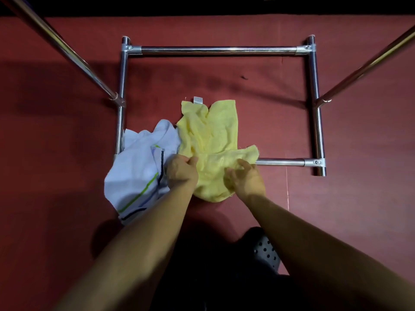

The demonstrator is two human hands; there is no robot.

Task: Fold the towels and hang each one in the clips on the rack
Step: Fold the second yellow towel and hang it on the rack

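Yellow towel [213, 140]: crumpled on the red floor [359, 135], inside the base frame of the metal rack [219, 50], near edge draped over the front bar. White care tag at far edge. Left hand [182, 172]: fingers curled, pinching the towel's near-left edge. Right hand [246, 178]: fingers curled into the fabric at the near-right part, gripping it. White towel [139, 167] with green and dark stripes: bunched just beside the yellow one on the left, touching it, lying over the frame's front-left corner. Two slanted rack poles rising at left and right. Dark perforated shoe [267, 250] below the right forearm.
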